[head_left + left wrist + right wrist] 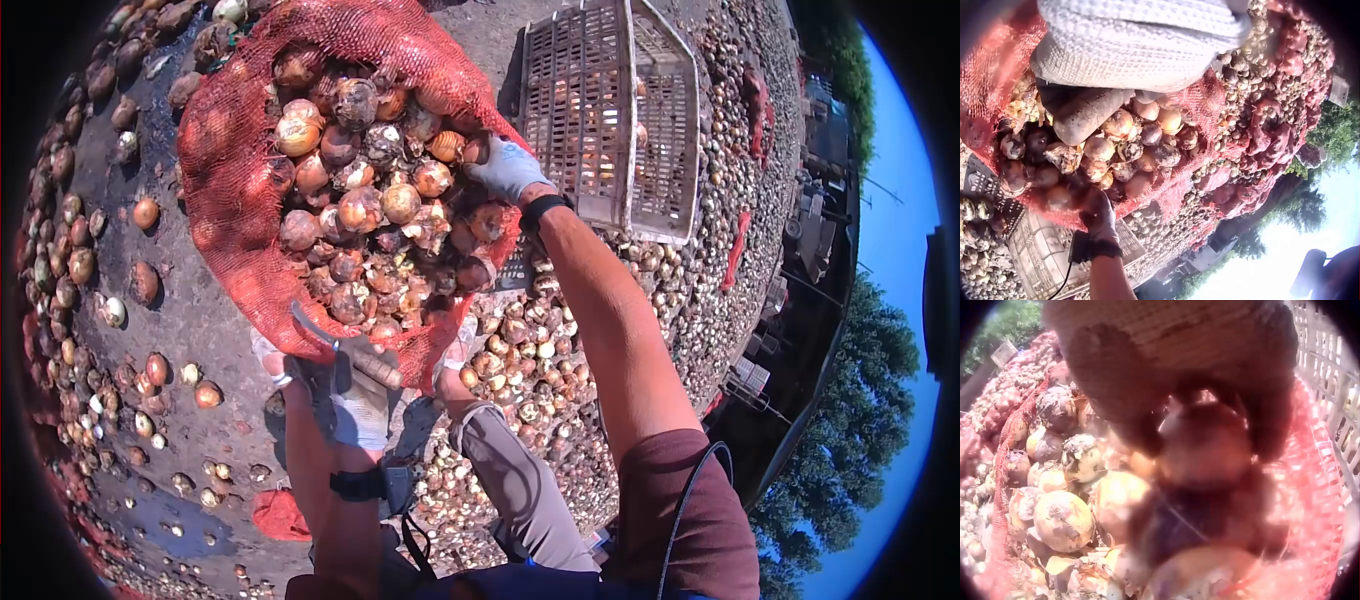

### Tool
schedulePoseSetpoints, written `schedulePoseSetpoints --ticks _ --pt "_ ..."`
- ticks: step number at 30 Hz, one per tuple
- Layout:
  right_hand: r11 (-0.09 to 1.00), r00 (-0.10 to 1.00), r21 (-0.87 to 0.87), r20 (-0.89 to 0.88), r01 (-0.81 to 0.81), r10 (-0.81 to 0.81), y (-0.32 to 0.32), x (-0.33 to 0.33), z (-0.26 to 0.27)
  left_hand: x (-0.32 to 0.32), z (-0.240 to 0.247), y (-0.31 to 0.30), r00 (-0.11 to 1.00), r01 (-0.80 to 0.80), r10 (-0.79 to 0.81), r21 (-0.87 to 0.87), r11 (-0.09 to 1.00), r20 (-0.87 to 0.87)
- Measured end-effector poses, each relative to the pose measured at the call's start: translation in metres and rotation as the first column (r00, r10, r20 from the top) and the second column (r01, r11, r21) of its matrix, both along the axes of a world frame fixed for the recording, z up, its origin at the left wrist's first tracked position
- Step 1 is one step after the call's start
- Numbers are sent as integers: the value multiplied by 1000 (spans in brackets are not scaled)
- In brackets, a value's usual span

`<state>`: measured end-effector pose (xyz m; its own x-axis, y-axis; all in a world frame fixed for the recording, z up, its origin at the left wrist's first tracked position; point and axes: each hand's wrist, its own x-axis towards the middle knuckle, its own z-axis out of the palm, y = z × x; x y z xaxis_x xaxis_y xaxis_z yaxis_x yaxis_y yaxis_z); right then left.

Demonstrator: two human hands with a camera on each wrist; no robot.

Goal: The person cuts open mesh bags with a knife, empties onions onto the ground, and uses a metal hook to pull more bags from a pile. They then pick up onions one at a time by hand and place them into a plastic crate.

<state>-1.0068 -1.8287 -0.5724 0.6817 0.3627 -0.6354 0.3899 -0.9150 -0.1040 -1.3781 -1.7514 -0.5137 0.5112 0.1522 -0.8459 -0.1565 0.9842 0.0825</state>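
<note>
A red mesh sack [225, 210] gapes wide in the head view, full of onions [360, 208] with dry, peeling skins. At its right rim my gloved right hand [508, 170] grips an onion [1207, 447], seen dark and blurred between the fingers in the right wrist view. My gloved left hand [358, 405] is at the sack's near edge and holds a curved knife [312, 326]. The knife's worn handle [1088, 115] sticks out under the knitted glove in the left wrist view, over the onions.
A pale plastic crate [575, 120] stands right of the sack, with a few onions inside. Loose onions [530, 350] are heaped between crate and leg, and others [145, 285] are scattered on the ground at left. A red mesh piece [280, 515] lies near the feet.
</note>
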Motion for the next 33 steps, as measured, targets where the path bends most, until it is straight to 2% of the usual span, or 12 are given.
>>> schedulePoseSetpoints --ticks 4,7,10,13,15,17,20,23,25,28,30,33 --pt "986 981 27 -105 167 -164 5 -7 -4 12 6 0 988 -45 46 8 999 -149" --pt "952 995 289 -22 100 -98 -8 -52 11 -4 -10 -1 1000 8 -8 57 998 -14" --pt "855 952 479 303 -197 50 -26 -97 91 4 1 3 994 73 -67 77 994 -85" --pt "774 717 504 691 -384 -94 -56 -63 147 11 2 6 989 92 -82 75 993 -125" --pt "929 440 270 887 -253 -138 -77 -18 168 16 10 7 984 87 -78 49 995 -162" --pt "963 349 242 918 -120 -187 -99 5 164 -1 -8 2 995 81 -79 36 996 -58" --pt "887 730 327 684 -325 15 -68 -40 137 0 -6 7 998 60 -60 23 998 -25" --pt "971 964 174 237 -166 122 -29 -95 87 -6 -14 7 999 31 -31 -17 999 18" --pt "984 971 102 205 -146 123 -35 -100 31 -9 -18 5 1000 20 -20 -14 1000 0" --pt "973 984 -161 95 163 -149 -23 -96 0 -6 -15 -3 998 47 -44 93 995 -39" --pt "987 971 -40 192 156 -146 -38 -121 -12 -8 -16 -10 990 80 -105 239 968 94" --pt "955 981 297 181 6 -63 -65 -178 -7 -3 -15 -12 994 90 -101 233 968 34"
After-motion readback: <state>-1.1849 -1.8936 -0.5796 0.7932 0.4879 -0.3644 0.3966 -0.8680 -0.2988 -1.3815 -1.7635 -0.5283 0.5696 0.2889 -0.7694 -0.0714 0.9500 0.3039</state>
